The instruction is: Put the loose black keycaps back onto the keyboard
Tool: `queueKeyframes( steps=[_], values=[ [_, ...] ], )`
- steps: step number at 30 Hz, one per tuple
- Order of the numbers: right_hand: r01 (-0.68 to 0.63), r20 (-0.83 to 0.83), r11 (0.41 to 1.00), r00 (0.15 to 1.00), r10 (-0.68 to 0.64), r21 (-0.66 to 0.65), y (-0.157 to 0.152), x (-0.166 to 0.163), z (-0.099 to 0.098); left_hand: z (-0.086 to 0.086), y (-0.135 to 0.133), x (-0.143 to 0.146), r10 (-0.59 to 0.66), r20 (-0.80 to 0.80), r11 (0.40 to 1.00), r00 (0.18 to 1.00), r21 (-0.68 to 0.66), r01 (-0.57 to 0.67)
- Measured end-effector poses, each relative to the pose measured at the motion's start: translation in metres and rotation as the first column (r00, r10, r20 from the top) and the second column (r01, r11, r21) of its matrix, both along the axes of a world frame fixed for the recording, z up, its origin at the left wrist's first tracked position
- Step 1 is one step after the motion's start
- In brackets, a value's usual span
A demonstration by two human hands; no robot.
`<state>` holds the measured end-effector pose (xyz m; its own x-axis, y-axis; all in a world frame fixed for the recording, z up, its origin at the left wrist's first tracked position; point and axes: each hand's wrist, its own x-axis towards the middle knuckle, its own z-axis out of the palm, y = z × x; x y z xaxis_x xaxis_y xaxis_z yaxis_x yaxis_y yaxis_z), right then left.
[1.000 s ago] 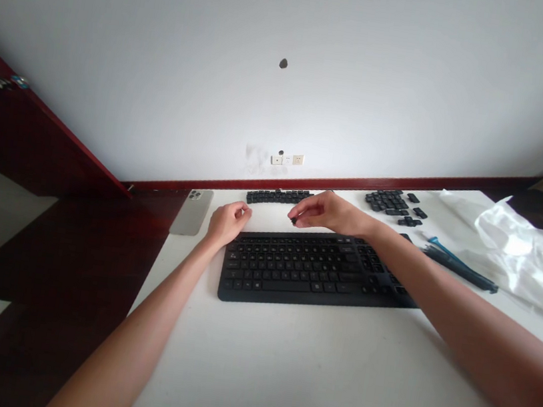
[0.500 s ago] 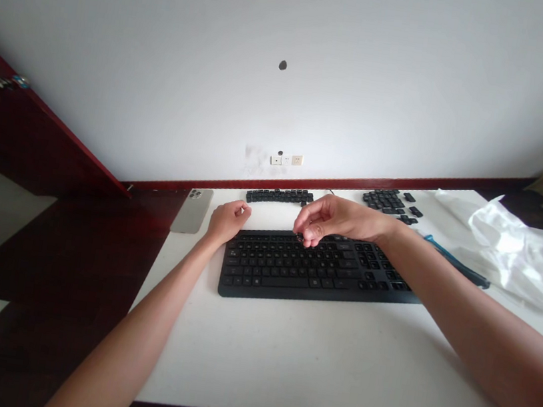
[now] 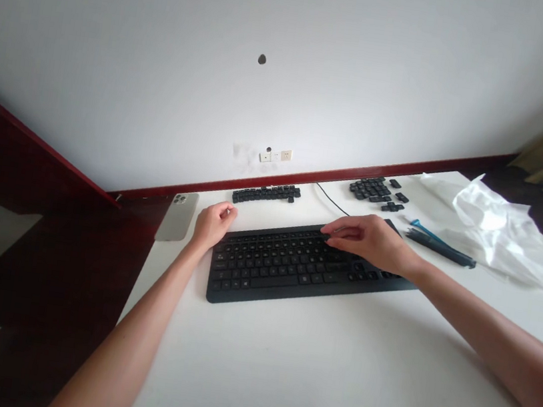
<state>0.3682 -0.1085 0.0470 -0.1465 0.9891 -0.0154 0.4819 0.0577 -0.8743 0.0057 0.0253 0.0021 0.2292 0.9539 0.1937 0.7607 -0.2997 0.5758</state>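
A black keyboard (image 3: 273,264) lies at a slight slant on the white table (image 3: 249,362). My right hand (image 3: 364,240) hangs over its right part, finger and thumb pinched at the top rows on a small dark keycap (image 3: 324,236), mostly hidden by the fingers. My left hand (image 3: 214,226) rests on the table at the keyboard's upper left corner, fingers curled closed with nothing visible in them. Behind the keyboard stands a row of loose keycaps (image 3: 265,194). Another group of loose keycaps (image 3: 370,189) sits farther right.
A phone (image 3: 177,217) lies face down by the table's left edge. On the right are a blue-handled tool (image 3: 429,232), a dark strip-like object (image 3: 442,248) and a crumpled clear plastic bag (image 3: 495,228). A black cable (image 3: 332,200) runs behind the keyboard. Wall sockets (image 3: 275,156) sit beyond.
My right hand has come down and to the right, from above the keyboard's middle to its top rows. The left hand stays by the corner. The view has shifted slightly.
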Motion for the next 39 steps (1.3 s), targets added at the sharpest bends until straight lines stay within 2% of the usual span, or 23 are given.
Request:
queueKeyframes(
  steps=[4,9,18,25,39],
  values=[
    [-0.008,0.009,0.996,1.000,0.008,0.087,-0.009,-0.008,-0.001,0.002,-0.001,0.000,0.011,0.014,1.000,1.000,-0.007,-0.010],
    [-0.216,0.226,0.949,0.960,0.163,0.229,-0.012,-0.015,-0.004,0.002,-0.001,0.001,-0.003,0.060,1.000,0.998,0.016,0.002],
    [-0.339,0.343,0.896,0.909,0.235,0.285,-0.015,-0.017,-0.010,0.002,-0.001,0.001,0.002,0.034,1.000,0.999,0.018,-0.003],
    [-0.359,0.376,0.887,0.895,0.239,0.291,-0.017,-0.017,-0.009,0.004,-0.002,0.003,0.019,0.037,1.000,0.999,0.011,-0.020],
    [-0.352,0.338,0.884,0.909,0.245,0.309,-0.011,-0.016,-0.011,0.003,-0.001,0.002,0.013,0.035,1.000,0.999,0.006,-0.013]
  ],
)
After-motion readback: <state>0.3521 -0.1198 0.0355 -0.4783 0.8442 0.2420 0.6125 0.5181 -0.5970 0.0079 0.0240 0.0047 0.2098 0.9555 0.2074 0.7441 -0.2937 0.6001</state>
